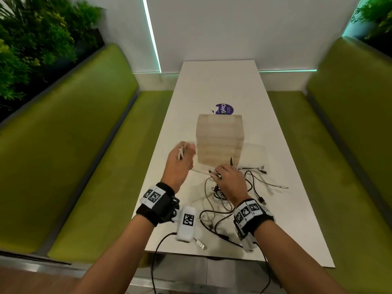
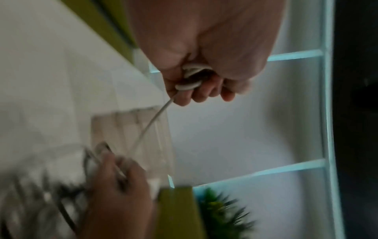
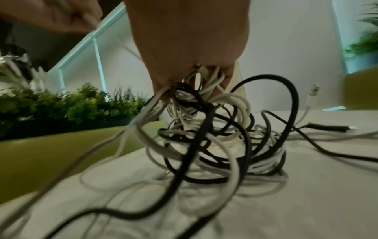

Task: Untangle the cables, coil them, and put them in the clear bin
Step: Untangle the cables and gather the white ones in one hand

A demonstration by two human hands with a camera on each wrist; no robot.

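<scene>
A tangle of black and white cables (image 1: 216,194) lies on the white table (image 1: 275,219), in front of the clear bin (image 1: 219,136). My right hand (image 1: 228,177) grips the top of the tangle; in the right wrist view its fingers (image 3: 190,48) close round a bunch of strands above the cable heap (image 3: 216,139). My left hand (image 1: 181,159) is raised left of the bin. It holds a few loops of a white cable (image 2: 188,85), whose free length runs taut down to the right hand (image 2: 114,177).
A round purple label (image 1: 224,109) lies behind the bin. Loose connector ends (image 1: 263,167) spread right of the tangle, and a USB plug (image 1: 201,244) sits near the table's front edge. Green benches (image 1: 95,145) (image 1: 339,134) flank the narrow table.
</scene>
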